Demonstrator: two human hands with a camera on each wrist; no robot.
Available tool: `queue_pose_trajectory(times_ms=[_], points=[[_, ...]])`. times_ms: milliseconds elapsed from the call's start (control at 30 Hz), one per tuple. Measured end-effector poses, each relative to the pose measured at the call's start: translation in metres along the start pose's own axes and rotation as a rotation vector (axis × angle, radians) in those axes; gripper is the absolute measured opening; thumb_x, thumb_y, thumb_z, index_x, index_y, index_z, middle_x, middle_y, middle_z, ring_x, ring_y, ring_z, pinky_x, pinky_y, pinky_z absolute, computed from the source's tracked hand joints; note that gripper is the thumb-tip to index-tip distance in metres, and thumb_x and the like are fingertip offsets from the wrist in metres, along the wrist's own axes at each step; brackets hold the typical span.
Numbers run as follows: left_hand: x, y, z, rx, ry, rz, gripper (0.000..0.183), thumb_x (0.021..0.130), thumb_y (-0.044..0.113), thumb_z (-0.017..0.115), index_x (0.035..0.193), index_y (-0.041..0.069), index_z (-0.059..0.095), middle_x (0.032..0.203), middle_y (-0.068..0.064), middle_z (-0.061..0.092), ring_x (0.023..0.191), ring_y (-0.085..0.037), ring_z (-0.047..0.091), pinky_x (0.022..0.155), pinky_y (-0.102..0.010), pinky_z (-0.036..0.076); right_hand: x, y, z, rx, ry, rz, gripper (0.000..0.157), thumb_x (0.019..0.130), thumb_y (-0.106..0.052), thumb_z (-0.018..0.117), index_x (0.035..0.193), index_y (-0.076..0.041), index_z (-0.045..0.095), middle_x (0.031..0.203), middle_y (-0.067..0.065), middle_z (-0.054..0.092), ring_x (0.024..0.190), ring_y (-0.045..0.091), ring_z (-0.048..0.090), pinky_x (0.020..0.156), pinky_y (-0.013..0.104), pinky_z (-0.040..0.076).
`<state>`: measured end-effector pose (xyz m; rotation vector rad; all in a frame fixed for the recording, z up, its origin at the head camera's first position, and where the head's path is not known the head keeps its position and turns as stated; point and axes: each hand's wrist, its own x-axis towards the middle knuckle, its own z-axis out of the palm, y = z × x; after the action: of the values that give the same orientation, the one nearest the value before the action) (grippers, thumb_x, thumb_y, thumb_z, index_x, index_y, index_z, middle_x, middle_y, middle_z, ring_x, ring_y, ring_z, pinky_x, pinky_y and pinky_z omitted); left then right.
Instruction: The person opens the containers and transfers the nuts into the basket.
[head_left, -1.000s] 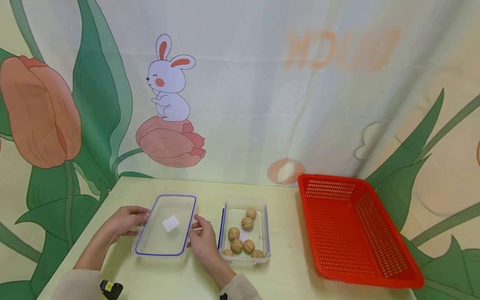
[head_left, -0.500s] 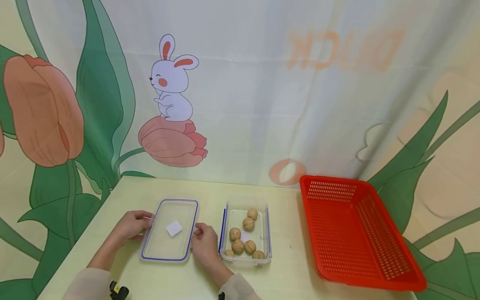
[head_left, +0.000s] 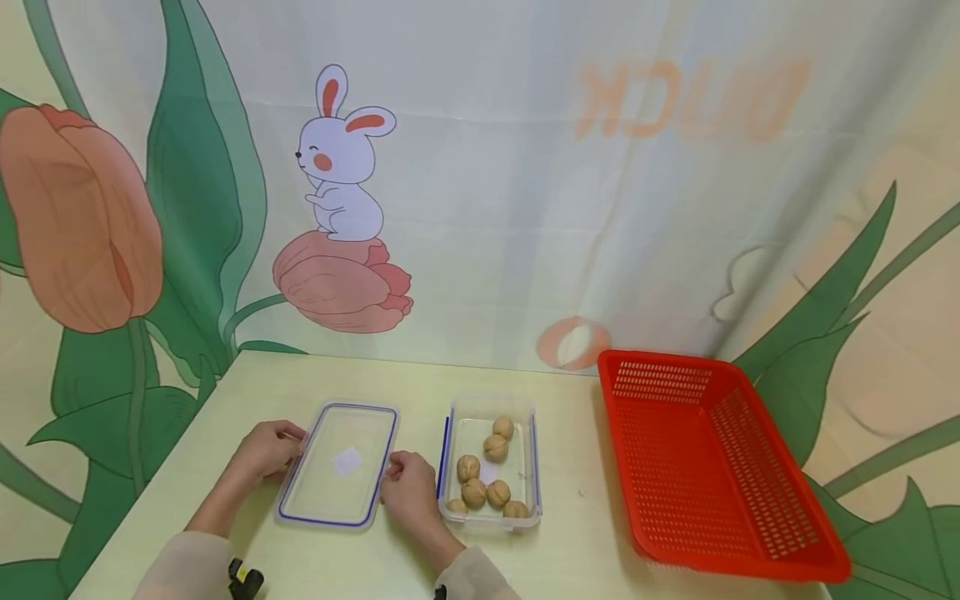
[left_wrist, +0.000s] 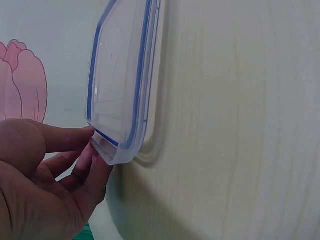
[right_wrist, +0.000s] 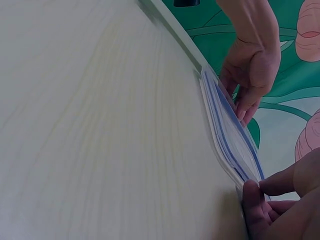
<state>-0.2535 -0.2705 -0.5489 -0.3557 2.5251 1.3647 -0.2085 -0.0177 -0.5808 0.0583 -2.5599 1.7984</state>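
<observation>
A clear plastic container lid (head_left: 339,492) with a blue seal lies low over the table at the left, a small white square (head_left: 347,462) showing at its middle. My left hand (head_left: 264,450) pinches its left side flap between thumb and fingers; the left wrist view shows the thumb (left_wrist: 70,137) on the rim. On the opposite side my right hand (head_left: 410,487) pinches the lid's right edge, thumb and fingers meeting at the rim in the right wrist view. Right of that hand stands a clear container (head_left: 525,468) holding several walnuts (head_left: 473,493).
A large red plastic basket (head_left: 697,467) with slotted walls stands at the right of the pale table (head_left: 573,433). Behind the table hangs a printed curtain (head_left: 480,208) with a rabbit and tulips.
Both hands have lowered the lid toward the table and drawn it slightly nearer the front. The walnut container and the red basket have stayed in place.
</observation>
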Motion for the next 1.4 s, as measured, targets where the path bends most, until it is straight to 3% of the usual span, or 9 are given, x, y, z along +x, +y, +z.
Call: queue_pose_trajectory(times_ms=[500, 700, 900, 1033, 1200, 1400], points=[[0.002, -0.001, -0.003, 0.01, -0.045, -0.004, 0.029, 0.1, 0.002, 0.057, 0.127, -0.007, 0.059, 0.106, -0.021, 0.061, 0.09, -0.028, 0.06, 0.066, -0.036, 0.059, -0.001, 0.003, 0.001, -0.074, 0.001, -0.064, 0.031, 0.085, 0.011, 0.067, 0.115, 0.011, 0.073, 0.083, -0.006, 0.061, 0.076, 0.001, 0.055, 0.071, 0.021, 0.053], [-0.001, 0.002, 0.0, 0.022, -0.029, -0.01, 0.03, 0.101, 0.003, 0.057, 0.129, -0.008, 0.057, 0.109, -0.021, 0.061, 0.092, -0.029, 0.059, 0.067, -0.035, 0.057, -0.004, 0.002, 0.0, -0.116, 0.011, -0.101, 0.027, 0.086, 0.009, 0.069, 0.112, 0.011, 0.074, 0.083, -0.004, 0.06, 0.078, 0.003, 0.053, 0.071, 0.022, 0.052], [-0.006, 0.002, 0.001, 0.075, 0.003, 0.017, 0.033, 0.101, 0.006, 0.061, 0.129, -0.009, 0.057, 0.111, -0.023, 0.061, 0.094, -0.031, 0.058, 0.066, -0.034, 0.057, -0.005, -0.003, -0.001, -0.148, -0.031, -0.074, 0.024, 0.09, 0.0, 0.073, 0.112, 0.009, 0.073, 0.087, 0.0, 0.061, 0.079, 0.005, 0.053, 0.074, 0.025, 0.052], [-0.008, 0.001, 0.0, 0.124, 0.019, 0.052, 0.034, 0.1, 0.008, 0.064, 0.128, -0.01, 0.058, 0.11, -0.024, 0.064, 0.092, -0.03, 0.061, 0.067, -0.035, 0.059, -0.006, -0.011, -0.004, -0.193, -0.107, -0.051, 0.041, 0.092, -0.016, 0.077, 0.12, 0.012, 0.068, 0.089, 0.003, 0.06, 0.081, 0.011, 0.053, 0.075, 0.03, 0.051], [-0.011, 0.002, -0.001, 0.253, 0.049, 0.153, 0.033, 0.099, 0.011, 0.067, 0.122, -0.011, 0.062, 0.104, -0.023, 0.069, 0.082, -0.026, 0.065, 0.064, -0.035, 0.058, -0.007, -0.026, -0.013, -0.286, -0.208, -0.062, 0.046, 0.093, -0.027, 0.076, 0.114, 0.012, 0.066, 0.087, 0.005, 0.056, 0.079, 0.018, 0.052, 0.07, 0.033, 0.049], [-0.019, 0.024, 0.002, 0.422, 0.135, 0.248, 0.039, 0.102, 0.021, 0.066, 0.126, -0.011, 0.064, 0.111, -0.028, 0.07, 0.09, -0.036, 0.068, 0.074, -0.05, 0.058, -0.009, -0.052, -0.038, -0.322, -0.268, -0.091, 0.049, 0.098, -0.033, 0.072, 0.12, 0.011, 0.065, 0.097, 0.012, 0.062, 0.086, 0.021, 0.057, 0.075, 0.035, 0.052]])
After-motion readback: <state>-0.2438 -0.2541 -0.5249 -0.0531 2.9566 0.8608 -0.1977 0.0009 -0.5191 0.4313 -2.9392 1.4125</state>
